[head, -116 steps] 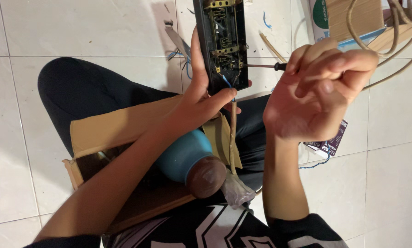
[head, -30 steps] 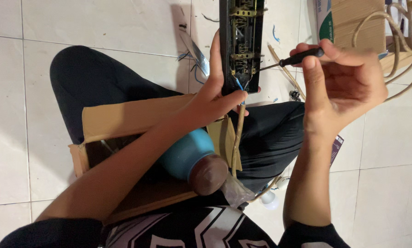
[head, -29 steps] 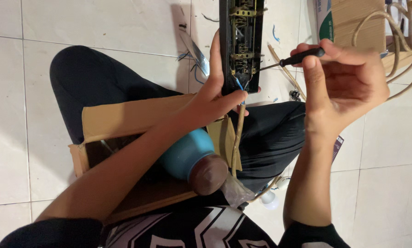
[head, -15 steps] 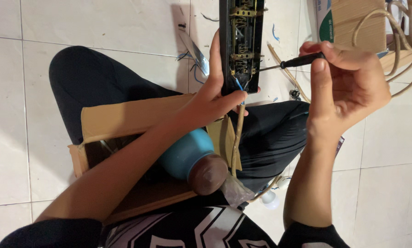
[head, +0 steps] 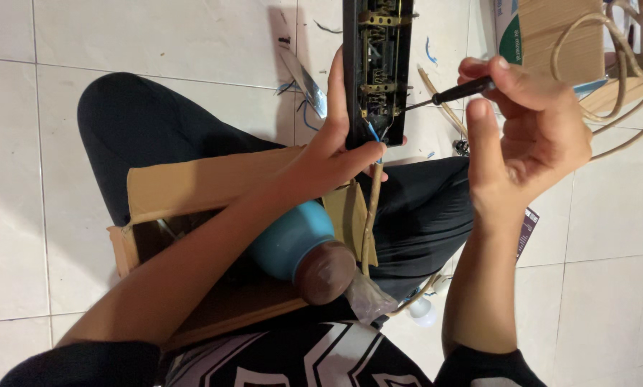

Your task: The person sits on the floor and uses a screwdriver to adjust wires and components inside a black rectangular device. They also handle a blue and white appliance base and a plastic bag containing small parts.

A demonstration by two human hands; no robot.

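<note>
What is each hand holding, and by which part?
Left hand grips the lower end of the black open power strip. Right hand pinches the screwdriver by its black handle.

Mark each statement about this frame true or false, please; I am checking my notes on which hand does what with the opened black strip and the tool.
1. The left hand grips the black power strip near its lower end. True.
2. The right hand is empty. False: it holds a screwdriver whose tip points into the strip's open inside.
3. A cardboard box lies on the person's lap with a blue bottle against it. True.
4. The strip's cover is closed, hiding its metal parts. False: brass contacts show inside the open housing.
5. The floor is dark carpet. False: it is pale tiles.
6. A beige cable loops at the upper right. True.
</note>
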